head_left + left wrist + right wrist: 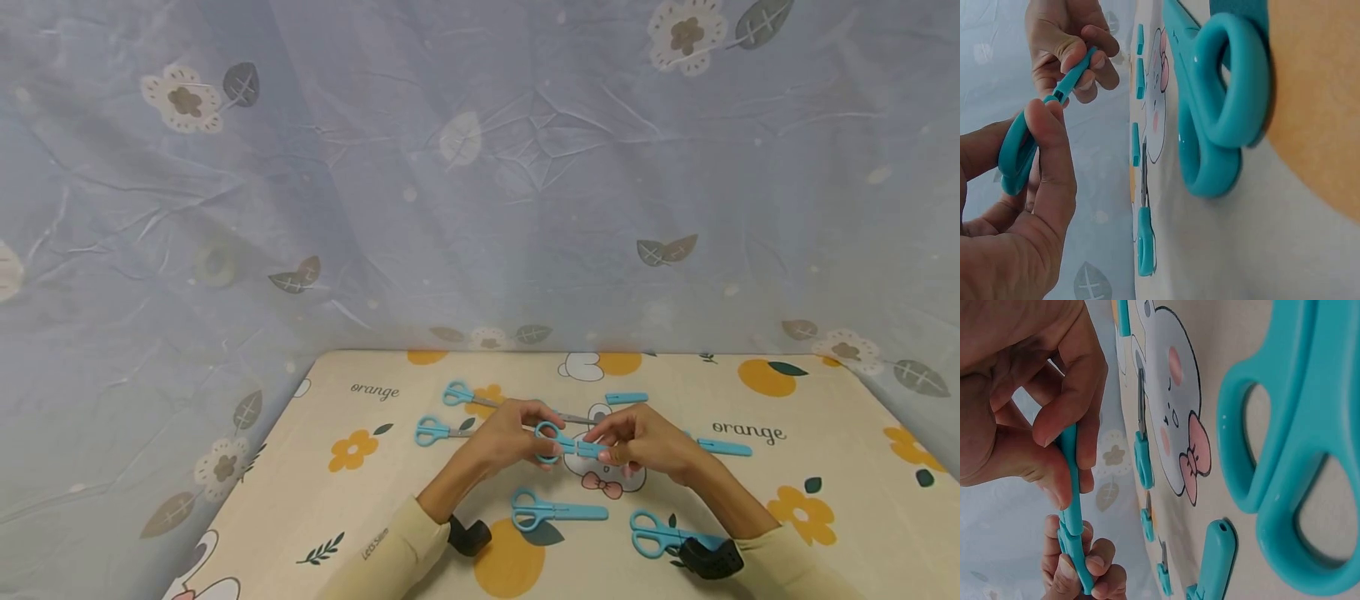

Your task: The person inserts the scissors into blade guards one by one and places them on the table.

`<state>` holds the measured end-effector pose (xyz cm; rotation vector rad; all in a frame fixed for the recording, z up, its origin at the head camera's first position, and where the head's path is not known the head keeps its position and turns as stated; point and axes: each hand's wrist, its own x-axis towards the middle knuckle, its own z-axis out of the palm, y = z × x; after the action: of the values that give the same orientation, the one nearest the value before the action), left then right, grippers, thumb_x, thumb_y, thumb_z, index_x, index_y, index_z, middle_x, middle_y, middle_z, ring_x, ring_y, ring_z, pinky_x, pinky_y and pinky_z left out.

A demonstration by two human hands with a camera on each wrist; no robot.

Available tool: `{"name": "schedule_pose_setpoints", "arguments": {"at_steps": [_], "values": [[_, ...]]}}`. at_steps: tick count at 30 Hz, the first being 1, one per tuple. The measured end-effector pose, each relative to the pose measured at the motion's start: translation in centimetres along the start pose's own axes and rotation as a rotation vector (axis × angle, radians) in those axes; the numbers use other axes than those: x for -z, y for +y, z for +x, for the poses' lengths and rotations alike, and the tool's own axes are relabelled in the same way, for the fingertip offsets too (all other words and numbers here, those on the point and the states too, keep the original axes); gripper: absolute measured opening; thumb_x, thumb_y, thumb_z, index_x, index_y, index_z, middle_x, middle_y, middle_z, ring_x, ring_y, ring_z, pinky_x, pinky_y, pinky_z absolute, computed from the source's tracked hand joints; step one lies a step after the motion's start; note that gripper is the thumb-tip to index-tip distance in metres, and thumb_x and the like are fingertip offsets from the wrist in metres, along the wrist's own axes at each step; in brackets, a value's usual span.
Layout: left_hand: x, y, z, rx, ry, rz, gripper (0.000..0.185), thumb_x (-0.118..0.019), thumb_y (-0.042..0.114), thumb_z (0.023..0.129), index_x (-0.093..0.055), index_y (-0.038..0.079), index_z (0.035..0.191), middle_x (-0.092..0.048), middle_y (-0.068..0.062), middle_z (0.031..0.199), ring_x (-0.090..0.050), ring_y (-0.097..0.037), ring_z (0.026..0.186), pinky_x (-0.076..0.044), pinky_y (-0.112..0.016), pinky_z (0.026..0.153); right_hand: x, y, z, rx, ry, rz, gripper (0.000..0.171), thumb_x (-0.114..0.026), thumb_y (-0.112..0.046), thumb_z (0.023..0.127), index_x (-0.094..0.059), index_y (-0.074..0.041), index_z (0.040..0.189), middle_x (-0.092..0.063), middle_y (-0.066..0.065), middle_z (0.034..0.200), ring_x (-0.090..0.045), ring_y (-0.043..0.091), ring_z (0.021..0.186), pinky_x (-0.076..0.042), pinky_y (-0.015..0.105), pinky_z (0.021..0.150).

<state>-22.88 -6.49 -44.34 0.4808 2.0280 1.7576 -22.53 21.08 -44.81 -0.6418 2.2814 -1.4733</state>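
Observation:
Above the middle of the table, my left hand (pixel 513 433) pinches the blue looped handles of a pair of scissors (pixel 1013 150). My right hand (pixel 643 437) holds the blue blade cover (pixel 1072 497) between thumb and fingers. That cover sits over the blades, its mouth close against the handles; a slight gap appears at the join, and no bare metal is plain to see. Below my hands lie covered scissors (pixel 558 510). Another covered pair (pixel 656 535) rests near my right wrist, its far end hidden by the wrist camera.
Uncovered scissors lie on the left, one pair (pixel 459 393) behind another (pixel 432 431). A third bare blade (pixel 576 417) shows behind my hands. Loose blue covers lie at the back (pixel 626 398) and right (pixel 723 447). A patterned cloth (pixel 277 500) covers the table; a grey-blue curtain (pixel 480 250) hangs behind.

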Motion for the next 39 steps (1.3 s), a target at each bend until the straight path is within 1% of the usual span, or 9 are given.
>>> {"name": "schedule_pose_setpoints", "arguments": {"at_steps": [5, 9, 11, 18, 24, 30, 34, 39], "values": [[-0.07, 0.03, -0.03, 0.003, 0.007, -0.016, 0.026, -0.078, -0.008, 0.092, -0.074, -0.001, 0.117, -0.065, -0.010, 0.095, -0.075, -0.020, 0.073, -0.070, -0.040, 0.072, -0.16, -0.10, 0.13, -0.014, 0.004, 0.011, 0.031, -0.075, -0.004, 0.094, -0.076, 0.004, 0.124, -0.072, 0.009, 0.090, -0.062, 0.015, 0.072, -0.059, 0.031, 0.056], [-0.23, 0.20, -0.08, -0.002, 0.005, -0.003, 0.025, -0.078, -0.008, 0.091, -0.075, 0.001, 0.115, -0.065, -0.010, 0.095, -0.074, -0.019, 0.071, -0.070, -0.044, 0.074, -0.35, -0.27, 0.20, -0.035, 0.006, 0.021, 0.032, -0.074, -0.005, 0.095, -0.075, 0.004, 0.125, -0.072, 0.008, 0.093, -0.062, 0.014, 0.074, -0.058, 0.030, 0.057], [-0.30, 0.20, -0.08, -0.001, 0.005, 0.003, 0.025, -0.078, -0.009, 0.091, -0.075, 0.001, 0.114, -0.065, -0.009, 0.094, -0.074, -0.019, 0.070, -0.070, -0.044, 0.073, -0.40, -0.37, 0.19, -0.039, 0.003, 0.018, 0.032, -0.074, -0.005, 0.095, -0.075, 0.004, 0.125, -0.072, 0.007, 0.093, -0.062, 0.013, 0.075, -0.058, 0.030, 0.057], [-0.35, -0.16, -0.05, 0.003, -0.001, 0.015, 0.030, -0.078, -0.010, 0.091, -0.071, -0.009, 0.121, -0.064, -0.007, 0.092, -0.072, -0.018, 0.068, -0.069, -0.039, 0.069, -0.54, -0.38, 0.19, -0.041, -0.001, 0.001, 0.030, -0.074, -0.006, 0.095, -0.076, 0.004, 0.124, -0.072, 0.007, 0.090, -0.063, 0.012, 0.076, -0.056, 0.030, 0.057], [-0.29, -0.32, -0.04, 0.013, 0.001, 0.029, 0.030, -0.077, -0.009, 0.092, -0.072, -0.008, 0.121, -0.065, -0.006, 0.092, -0.072, -0.017, 0.069, -0.070, -0.042, 0.073, -0.70, -0.08, 0.16, -0.048, -0.015, 0.024, 0.030, -0.073, -0.006, 0.097, -0.075, 0.004, 0.125, -0.074, 0.008, 0.094, -0.064, 0.014, 0.076, -0.056, 0.029, 0.058], [-0.35, -0.52, 0.04, 0.026, -0.001, 0.020, 0.031, -0.077, -0.008, 0.092, -0.071, -0.008, 0.123, -0.065, -0.006, 0.094, -0.074, -0.017, 0.073, -0.069, -0.037, 0.071, -0.60, 0.22, 0.08, -0.038, -0.030, 0.026, 0.030, -0.072, -0.007, 0.098, -0.075, 0.004, 0.126, -0.076, 0.014, 0.099, -0.066, 0.015, 0.079, -0.057, 0.029, 0.059], [-0.35, -0.57, -0.01, 0.030, -0.003, 0.017, 0.032, -0.077, -0.007, 0.093, -0.070, -0.009, 0.124, -0.064, -0.006, 0.095, -0.075, -0.017, 0.074, -0.069, -0.037, 0.071, -0.49, 0.26, 0.08, -0.030, -0.040, 0.015, 0.030, -0.072, -0.009, 0.099, -0.075, 0.003, 0.127, -0.076, 0.017, 0.101, -0.066, 0.014, 0.081, -0.058, 0.030, 0.061], [-0.23, -0.64, -0.05, 0.035, -0.015, 0.031, 0.033, -0.078, -0.005, 0.094, -0.070, -0.008, 0.125, -0.064, -0.005, 0.095, -0.074, -0.016, 0.074, -0.069, -0.036, 0.072, -0.43, 0.29, 0.13, -0.041, -0.053, 0.019, 0.031, -0.071, -0.008, 0.099, -0.075, 0.002, 0.128, -0.076, 0.015, 0.100, -0.066, 0.016, 0.083, -0.058, 0.031, 0.064]]}}
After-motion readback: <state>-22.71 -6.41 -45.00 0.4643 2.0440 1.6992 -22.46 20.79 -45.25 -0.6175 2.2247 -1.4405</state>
